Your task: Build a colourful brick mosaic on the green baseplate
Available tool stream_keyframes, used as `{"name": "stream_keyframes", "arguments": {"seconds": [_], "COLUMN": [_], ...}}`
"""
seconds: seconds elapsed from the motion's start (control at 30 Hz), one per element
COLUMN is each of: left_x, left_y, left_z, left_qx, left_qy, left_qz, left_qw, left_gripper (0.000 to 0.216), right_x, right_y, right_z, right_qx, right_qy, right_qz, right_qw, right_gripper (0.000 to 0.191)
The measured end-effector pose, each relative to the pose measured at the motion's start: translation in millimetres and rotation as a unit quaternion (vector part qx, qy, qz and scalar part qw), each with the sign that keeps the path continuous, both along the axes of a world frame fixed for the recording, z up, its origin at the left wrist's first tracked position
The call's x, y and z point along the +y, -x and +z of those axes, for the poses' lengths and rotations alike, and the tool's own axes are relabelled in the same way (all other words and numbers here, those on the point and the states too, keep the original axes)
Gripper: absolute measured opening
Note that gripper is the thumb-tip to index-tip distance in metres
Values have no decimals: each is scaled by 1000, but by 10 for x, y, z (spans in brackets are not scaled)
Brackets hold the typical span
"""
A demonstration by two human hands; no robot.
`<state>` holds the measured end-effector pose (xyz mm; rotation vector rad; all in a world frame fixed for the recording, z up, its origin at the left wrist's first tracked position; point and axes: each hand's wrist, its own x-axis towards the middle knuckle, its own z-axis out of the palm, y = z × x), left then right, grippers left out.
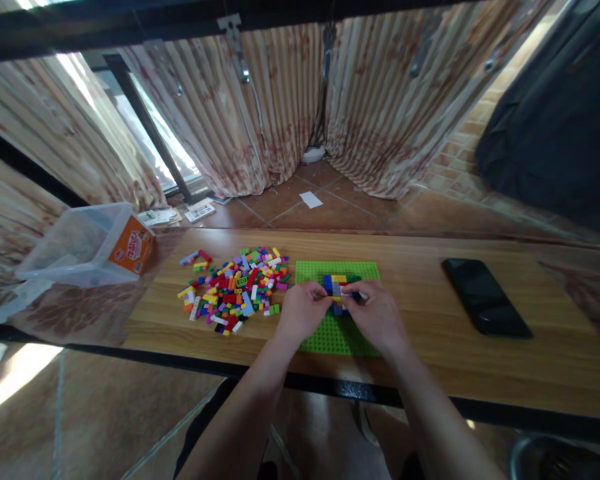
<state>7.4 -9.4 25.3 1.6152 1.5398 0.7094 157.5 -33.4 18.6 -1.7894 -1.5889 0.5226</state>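
Curtains (280, 113) with patterned stripes across the top of the frame, behind a strip of tiled floor (275, 213) with a white paper (311, 199) on it. Bright window (153, 133) at upper left, between the curtains; large dark cloth (555, 120) at upper right. Below, a wood-grain desk (430, 300) from the left of the frame to the right edge. Clear tub (70, 275) with an orange label (133, 247) at far left; black phone (486, 298) lying flat at right, well apart from the hands.

Forearms (430, 400) slanting in from the bottom edge, one left of centre, one right, drawing closer together toward the middle. Left hand (305, 307) over the left part of a green baseplate (330, 343), turned inward, thumb and index tips close together. Right hand (379, 313) opposite, over the right part, fingers bent inward, tips near those of the left.

Build (336, 280) of blue, yellow, red, green and grey bricks just right of the frame's centre, on the baseplate, directly between the two sets of fingers, partly hidden by both. Left fingertips at its left side, right ones over its right half. Cannot tell for either hand whether clamped on a brick or merely touching. Loose bricks (237, 287) of many colours in a wide heap left of the baseplate, just beside the left hand.
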Motion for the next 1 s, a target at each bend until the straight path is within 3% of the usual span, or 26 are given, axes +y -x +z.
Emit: {"name": "stream_keyframes", "arguments": {"seconds": [0.4, 0.67, 1.0], "left_x": [11, 30, 89], "left_y": [-35, -35, -38], "left_z": [57, 7, -22], "left_qx": [-13, 15, -19], "left_qy": [18, 3, 19], "left_qz": [18, 21, 31], "left_qw": [1000, 1000, 999], "left_gripper": [8, 7, 8], "right_x": [26, 25, 39], "right_y": [3, 3, 50], "right_z": [-29, -29, -21], "right_qx": [12, 21, 6], "right_qy": [7, -1, -4], "right_qz": [-9, -8, -29], "right_qw": [1000, 1000, 1000], "right_gripper": [17, 16, 14]}}
